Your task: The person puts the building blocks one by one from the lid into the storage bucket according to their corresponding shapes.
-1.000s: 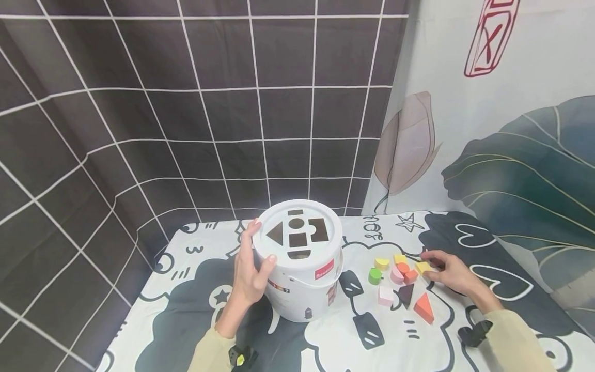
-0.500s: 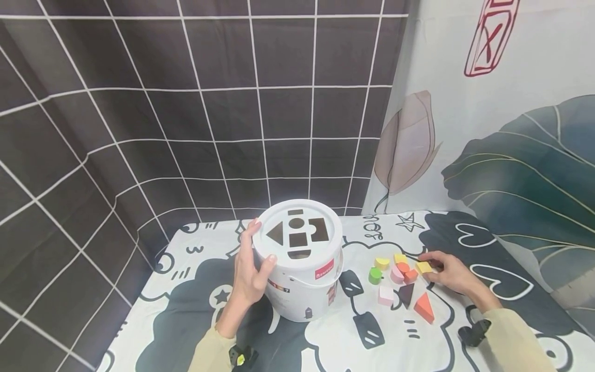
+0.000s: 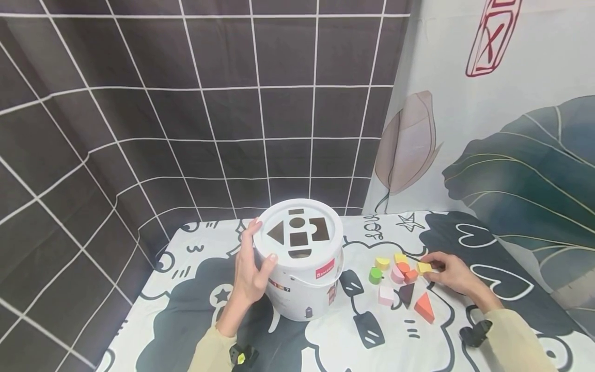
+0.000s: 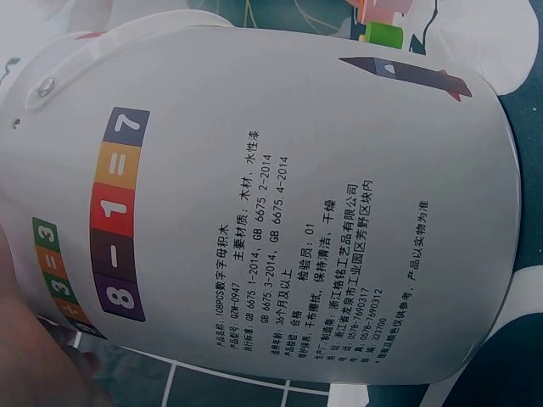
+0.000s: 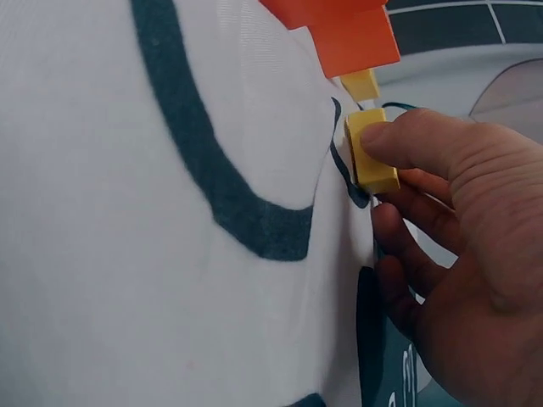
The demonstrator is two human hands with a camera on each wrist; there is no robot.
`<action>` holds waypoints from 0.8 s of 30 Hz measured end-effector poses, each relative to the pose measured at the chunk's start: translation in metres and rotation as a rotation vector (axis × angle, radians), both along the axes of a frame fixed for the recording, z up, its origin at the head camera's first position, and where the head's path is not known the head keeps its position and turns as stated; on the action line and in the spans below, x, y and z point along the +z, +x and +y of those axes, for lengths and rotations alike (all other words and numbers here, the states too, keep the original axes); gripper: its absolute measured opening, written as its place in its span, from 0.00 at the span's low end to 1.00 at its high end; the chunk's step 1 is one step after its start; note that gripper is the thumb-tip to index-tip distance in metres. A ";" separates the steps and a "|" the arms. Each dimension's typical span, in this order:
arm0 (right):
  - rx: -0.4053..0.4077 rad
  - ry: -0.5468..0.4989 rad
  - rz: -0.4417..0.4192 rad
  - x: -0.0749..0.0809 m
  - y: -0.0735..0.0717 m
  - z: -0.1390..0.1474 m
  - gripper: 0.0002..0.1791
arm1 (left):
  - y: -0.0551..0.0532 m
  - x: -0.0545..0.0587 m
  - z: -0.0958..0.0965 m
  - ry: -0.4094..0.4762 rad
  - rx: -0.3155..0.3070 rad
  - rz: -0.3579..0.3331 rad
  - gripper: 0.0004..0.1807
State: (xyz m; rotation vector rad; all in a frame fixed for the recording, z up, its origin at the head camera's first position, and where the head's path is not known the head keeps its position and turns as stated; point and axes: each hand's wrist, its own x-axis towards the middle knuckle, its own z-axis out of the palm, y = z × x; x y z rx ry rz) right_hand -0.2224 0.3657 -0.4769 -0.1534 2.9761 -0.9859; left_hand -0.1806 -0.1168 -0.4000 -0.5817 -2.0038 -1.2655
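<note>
A white bucket point(image 3: 297, 299) stands upright, its lid point(image 3: 274, 214) on and cut with shaped holes. My left hand point(image 3: 248, 274) rests against the bucket's left side, fingers and thumb spread along the rim. In the left wrist view the printed side of the bucket point(image 4: 195, 195) fills most of the picture. Over to the right, my right hand point(image 3: 453, 274) pinches a yellow block point(image 3: 424, 268) between thumb and fingers. The right wrist view shows the thumb on the top of this yellow block point(image 5: 373, 161); several of the fingers curl beneath.
Left of the right hand lie loose blocks: a green cylinder point(image 3: 375, 276), a pink cube point(image 3: 385, 295), a dark triangle point(image 3: 406, 295), an orange-red triangle point(image 3: 424, 308) and several others in a cluster. A patterned cloth point(image 3: 390, 341) covers the table. Curtains point(image 3: 232, 113) hang behind.
The yellow block has turned slightly in my right hand's fingers. My left hand and the bucket stay in place.
</note>
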 end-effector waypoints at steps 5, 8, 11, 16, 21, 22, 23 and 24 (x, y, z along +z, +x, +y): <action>-0.008 0.009 -0.003 0.004 -0.001 0.001 0.23 | 0.000 0.000 0.000 -0.001 0.003 -0.011 0.40; -0.011 0.009 0.008 0.007 -0.001 0.000 0.23 | 0.000 0.000 0.001 0.001 0.003 -0.007 0.40; -0.005 0.000 0.023 0.011 -0.001 -0.002 0.23 | 0.000 0.001 0.001 0.004 0.003 -0.003 0.40; 0.016 -0.018 0.043 0.022 0.000 -0.007 0.22 | -0.001 0.001 0.001 0.002 0.007 0.000 0.40; 0.018 -0.026 0.057 0.028 0.000 -0.011 0.22 | -0.001 0.000 0.001 0.004 0.009 -0.005 0.40; 0.018 -0.026 0.060 0.029 0.000 -0.012 0.22 | -0.001 -0.001 0.001 0.004 0.010 -0.008 0.39; 0.017 -0.026 0.060 0.031 0.001 -0.013 0.22 | 0.000 -0.001 0.001 0.005 0.011 -0.014 0.39; 0.017 -0.024 0.061 0.032 0.001 -0.015 0.22 | 0.000 -0.001 0.001 0.005 0.010 -0.018 0.39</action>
